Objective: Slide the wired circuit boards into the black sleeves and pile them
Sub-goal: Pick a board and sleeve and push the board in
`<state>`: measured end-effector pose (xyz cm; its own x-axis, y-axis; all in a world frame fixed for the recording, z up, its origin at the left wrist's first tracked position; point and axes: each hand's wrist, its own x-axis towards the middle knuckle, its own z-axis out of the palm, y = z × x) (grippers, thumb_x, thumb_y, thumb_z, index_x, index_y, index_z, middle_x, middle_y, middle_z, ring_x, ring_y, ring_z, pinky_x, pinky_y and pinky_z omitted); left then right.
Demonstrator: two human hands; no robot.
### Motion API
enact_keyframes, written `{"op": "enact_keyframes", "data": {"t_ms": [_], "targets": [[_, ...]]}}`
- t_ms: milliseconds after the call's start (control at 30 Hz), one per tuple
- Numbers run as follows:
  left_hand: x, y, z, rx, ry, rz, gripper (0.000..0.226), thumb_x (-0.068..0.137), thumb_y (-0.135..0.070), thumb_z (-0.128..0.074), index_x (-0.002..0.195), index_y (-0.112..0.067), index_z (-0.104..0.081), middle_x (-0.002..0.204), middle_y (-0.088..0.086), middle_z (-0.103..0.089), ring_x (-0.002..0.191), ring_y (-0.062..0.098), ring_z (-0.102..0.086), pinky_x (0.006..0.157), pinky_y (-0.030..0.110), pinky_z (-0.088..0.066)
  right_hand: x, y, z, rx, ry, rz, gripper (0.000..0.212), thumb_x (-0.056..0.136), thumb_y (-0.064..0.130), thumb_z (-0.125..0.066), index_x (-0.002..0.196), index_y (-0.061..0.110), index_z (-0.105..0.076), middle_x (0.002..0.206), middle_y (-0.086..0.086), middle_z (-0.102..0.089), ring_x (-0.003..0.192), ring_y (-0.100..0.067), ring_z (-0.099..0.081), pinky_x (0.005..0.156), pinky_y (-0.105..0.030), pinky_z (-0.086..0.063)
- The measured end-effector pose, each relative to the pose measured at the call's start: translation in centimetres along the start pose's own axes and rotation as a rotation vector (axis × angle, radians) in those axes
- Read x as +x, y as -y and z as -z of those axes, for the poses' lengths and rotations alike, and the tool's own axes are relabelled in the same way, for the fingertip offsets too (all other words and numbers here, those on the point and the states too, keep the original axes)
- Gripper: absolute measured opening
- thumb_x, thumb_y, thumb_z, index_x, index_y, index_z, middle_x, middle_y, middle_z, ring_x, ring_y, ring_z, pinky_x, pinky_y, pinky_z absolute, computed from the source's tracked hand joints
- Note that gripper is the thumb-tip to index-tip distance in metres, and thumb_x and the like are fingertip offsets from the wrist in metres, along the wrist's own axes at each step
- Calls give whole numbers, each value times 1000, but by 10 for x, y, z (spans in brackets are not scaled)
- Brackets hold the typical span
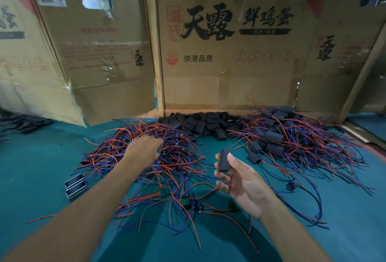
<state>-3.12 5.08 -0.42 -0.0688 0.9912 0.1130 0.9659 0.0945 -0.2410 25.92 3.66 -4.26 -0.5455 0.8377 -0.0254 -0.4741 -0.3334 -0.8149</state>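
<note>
One black sleeve (224, 159) in right hand (240, 180)

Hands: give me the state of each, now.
Left hand: reaching into the unsleeved wire pile; grip cannot be told.
Right hand: holding one black sleeve.

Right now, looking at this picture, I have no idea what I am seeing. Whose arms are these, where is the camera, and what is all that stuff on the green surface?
There is no machine here: a person wears a camera on the head, looking down at their own bare hands. The left hand reaches into a tangled heap of red and blue wired circuit boards. The right hand pinches one short black sleeve. On the green table cover lie a pile of empty black sleeves at the back and, to the right, a pile of finished sleeved boards. Brown cardboard boxes stand behind.
</note>
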Motion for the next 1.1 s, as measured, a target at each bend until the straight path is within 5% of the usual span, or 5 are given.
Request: {"op": "enact_keyframes", "data": {"t_ms": [367, 633, 800, 933, 1100], "targets": [[9, -5, 15, 195, -99, -82, 20, 101, -16, -54, 121, -11, -55, 115, 6, -62, 108, 24, -57, 87, 33, -50, 4, 0, 4, 6, -39, 32, 59, 54, 44, -94, 101, 13, -76, 94, -8, -69, 73, -17, -68, 58, -29, -56], [-46, 23, 86, -1265, -623, 278, 17, 102, -11, -52, 117, -11, -62, 91, 2, -66, 70, 13, -60, 67, 25, -51, 4, 0, 6, 22, -46, 30, 45, 67, 41, -83, 101, 13, -76, 94, -8, -69, 74, -17, -67, 59, -29, -55], [-64, -9, 54, -2392, -370, 391, 13, 102, -7, -49, 104, -1, -61, 94, 10, -64, 75, 12, -60, 67, 19, -56, 3, 1, 3, 26, -59, 22, 36, 73, 38, -77, 99, 14, -77, 94, -9, -69, 74, -17, -67, 60, -29, -56], [-68, -36, 24, -2735, -243, 509, 13, 102, -17, -52, 98, -6, -58, 94, 9, -60, 78, 12, -56, 71, 17, -55, 3, 3, 3, 22, -64, 35, 32, 74, 40, -74, 95, 16, -78, 93, -7, -70, 74, -16, -66, 60, -28, -55], [-69, -48, 14, -2649, -224, 410, 23, 92, -18, -58, 110, -4, -64, 87, 0, -62, 77, 7, -56, 76, 15, -55, 5, 3, 5, -139, -182, 152, 37, 68, 38, -78, 97, 13, -74, 89, -7, -70, 73, -16, -66, 56, -27, -53]]}}
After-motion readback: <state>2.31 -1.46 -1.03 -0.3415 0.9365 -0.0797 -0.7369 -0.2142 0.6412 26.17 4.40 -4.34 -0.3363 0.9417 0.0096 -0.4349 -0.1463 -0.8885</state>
